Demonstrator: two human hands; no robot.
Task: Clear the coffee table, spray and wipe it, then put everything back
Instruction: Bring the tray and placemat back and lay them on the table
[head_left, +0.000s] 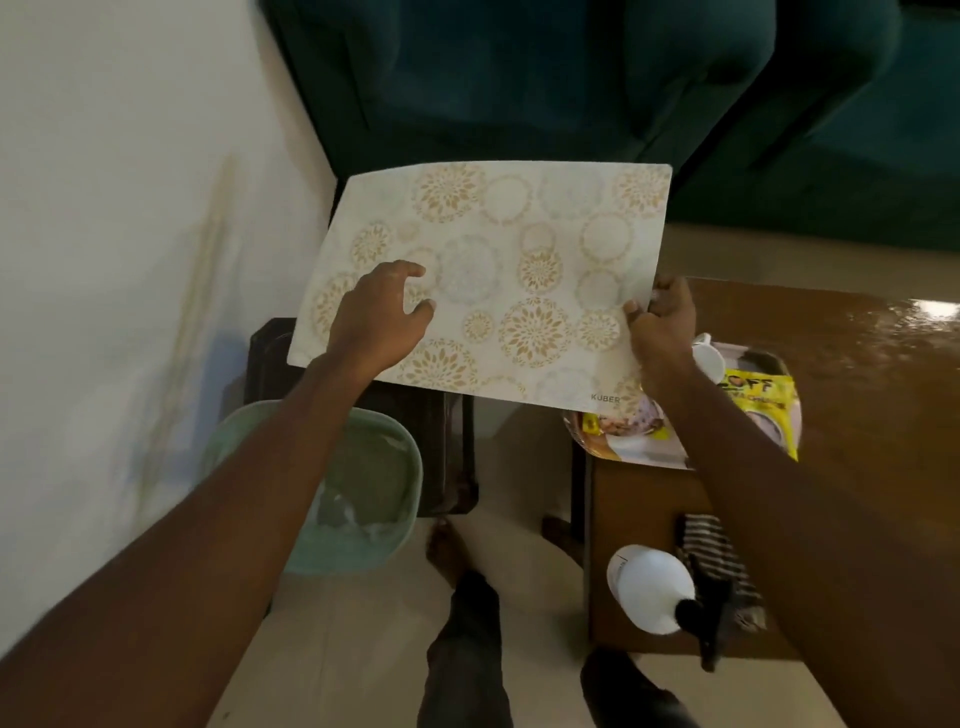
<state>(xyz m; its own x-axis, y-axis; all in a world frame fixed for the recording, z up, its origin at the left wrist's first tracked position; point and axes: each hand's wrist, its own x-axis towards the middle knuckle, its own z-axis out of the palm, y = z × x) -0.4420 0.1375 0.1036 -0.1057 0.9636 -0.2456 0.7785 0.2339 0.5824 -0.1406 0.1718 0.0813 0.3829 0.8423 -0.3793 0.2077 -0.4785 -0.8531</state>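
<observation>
So, placemat (498, 270): cream w/ gold & pale grey floral circles, "KUBER" printed near its bottom-right corner. It's held up in the air, roughly flat, tilted a bit, over the gap btwn the dark side stand (415, 441) and the table (857, 374).

Right hand (662, 327) has the mat's right edge: grip clamped on it, thumb on top, fingers curled under. Left hand (382, 317) lies on the mat's upper face near the left side, fingers spread & slightly bent, palm down. Its grip is apart, pressing not pinching, as far as can be seen.

Under the mat's right corner, on the table's near-left end: a tray (639, 452) w/ a printed picture, carrying a white cup (709, 358) and a yellow packet (763, 405). Partly hidden by the right forearm. Closer along the table edge: white spray bottle (649, 587) w/ black trigger head, lying beside a striped cloth (717, 551); they look to be touching. Table top is glossy brown wood.

Left of the stand, on the floor: pale green tub (374, 488), w/ something whitish inside. Can't tell what. Behind everything, a dark teal sofa (519, 78). White wall at left. Person's dark trouser leg & bare foot (447, 551) on the light floor below.
</observation>
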